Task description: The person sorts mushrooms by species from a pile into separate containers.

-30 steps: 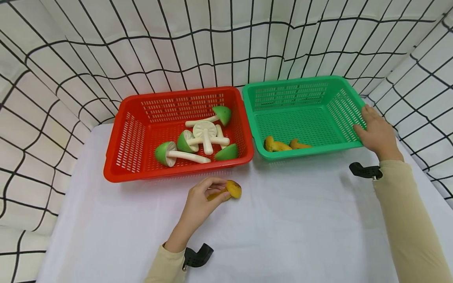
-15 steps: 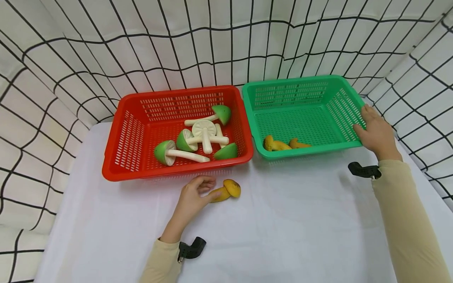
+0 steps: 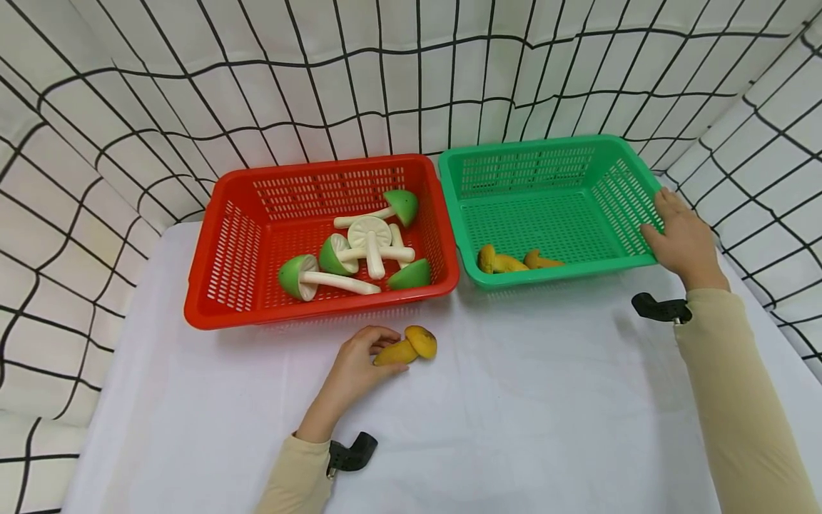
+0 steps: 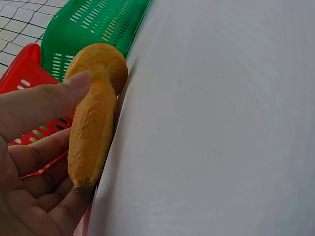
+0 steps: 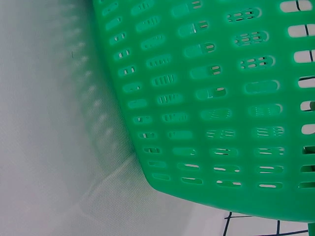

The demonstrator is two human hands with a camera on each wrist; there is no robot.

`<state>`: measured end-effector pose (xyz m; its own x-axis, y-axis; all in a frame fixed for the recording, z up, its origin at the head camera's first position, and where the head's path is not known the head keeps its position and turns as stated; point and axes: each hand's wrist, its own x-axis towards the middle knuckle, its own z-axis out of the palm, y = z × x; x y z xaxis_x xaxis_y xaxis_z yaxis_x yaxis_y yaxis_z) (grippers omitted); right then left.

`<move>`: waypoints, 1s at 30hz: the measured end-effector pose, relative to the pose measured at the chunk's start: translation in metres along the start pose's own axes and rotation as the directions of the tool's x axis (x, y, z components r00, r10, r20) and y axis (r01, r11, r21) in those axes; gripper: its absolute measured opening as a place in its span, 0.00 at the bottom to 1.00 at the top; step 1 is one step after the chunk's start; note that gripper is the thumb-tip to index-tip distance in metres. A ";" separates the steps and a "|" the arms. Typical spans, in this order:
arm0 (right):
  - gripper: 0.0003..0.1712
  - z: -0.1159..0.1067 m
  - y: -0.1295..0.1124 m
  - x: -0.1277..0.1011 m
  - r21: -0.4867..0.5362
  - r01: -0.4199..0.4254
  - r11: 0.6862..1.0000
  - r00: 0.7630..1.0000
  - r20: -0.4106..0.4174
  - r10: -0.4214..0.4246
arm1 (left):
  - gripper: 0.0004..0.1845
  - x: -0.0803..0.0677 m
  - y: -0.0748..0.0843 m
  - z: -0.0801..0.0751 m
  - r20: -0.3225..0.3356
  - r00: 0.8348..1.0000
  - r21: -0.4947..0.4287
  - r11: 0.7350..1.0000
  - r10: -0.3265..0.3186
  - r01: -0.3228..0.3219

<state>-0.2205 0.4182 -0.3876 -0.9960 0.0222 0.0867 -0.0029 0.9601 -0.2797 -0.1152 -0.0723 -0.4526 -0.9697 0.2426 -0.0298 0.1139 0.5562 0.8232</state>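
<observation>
A yellow toy mushroom [image 3: 420,343] lies on the white cloth in front of the red basket. My left hand [image 3: 353,368] is spread around its stem, thumb on the near side and fingers on the far side. In the left wrist view the thumb [image 4: 74,86] overlaps the neck of the mushroom [image 4: 91,132], with the loosely bent fingers behind the stem. My right hand [image 3: 687,243] rests on the right rim of the green basket [image 3: 546,275], its thumb over the inner edge. The right wrist view shows only the basket's slotted wall [image 5: 197,103].
The red basket [image 3: 244,314] stands left of the green one, their rims close together. Several green-capped toy mushrooms [image 3: 295,278] with white stems lie inside it. Yellow mushrooms [image 3: 501,263] lie along the green basket's front wall. A black-lined white curtain [image 3: 385,78] rises behind.
My left hand draws back from the yellow mushroom to the left, uncovering its stem, then comes in around the stem again. The right hand stays on the green basket's rim.
</observation>
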 end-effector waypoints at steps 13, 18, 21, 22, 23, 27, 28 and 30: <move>0.38 0.000 0.001 0.000 0.004 0.001 1.000 1.000 0.001 -0.001 | 0.17 0.000 -0.001 0.006 -0.025 0.998 0.071 0.996 0.057 -0.055; 0.38 0.000 0.001 -0.001 0.002 0.002 1.000 1.000 -0.006 -0.002 | 0.17 0.000 -0.001 0.006 -0.035 0.998 0.061 0.997 0.056 -0.054; 0.38 0.000 0.000 -0.001 0.001 0.003 1.000 1.000 -0.008 -0.003 | 0.17 0.000 -0.002 0.006 -0.038 0.998 0.054 0.997 0.056 -0.054; 0.38 0.000 0.000 -0.001 0.001 0.004 1.000 1.000 -0.008 -0.004 | 0.17 0.000 -0.002 0.006 -0.038 0.998 0.053 0.997 0.058 -0.055; 0.38 0.000 0.000 -0.001 0.001 0.004 1.000 1.000 -0.009 -0.004 | 0.17 0.000 -0.002 0.006 -0.038 0.998 0.051 0.997 0.059 -0.057; 0.38 0.000 -0.001 -0.001 -0.001 0.003 1.000 1.000 -0.009 -0.003 | 0.17 0.000 -0.002 0.006 -0.039 0.997 0.041 0.997 0.061 -0.059; 0.38 0.000 -0.001 -0.001 0.000 0.003 1.000 1.000 -0.008 -0.003 | 0.16 0.000 -0.003 0.006 -0.040 0.997 0.040 0.997 0.061 -0.060; 0.39 0.000 -0.001 -0.001 0.003 0.003 1.000 1.000 -0.008 -0.003 | 0.16 0.001 -0.003 0.006 -0.042 0.997 0.034 0.998 0.061 -0.060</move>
<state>-0.2197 0.4174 -0.3870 -0.9952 0.0217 0.0954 -0.0061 0.9593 -0.2824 -0.1148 -0.0686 -0.4582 -0.9691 0.2429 0.0441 0.1788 0.5671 0.8040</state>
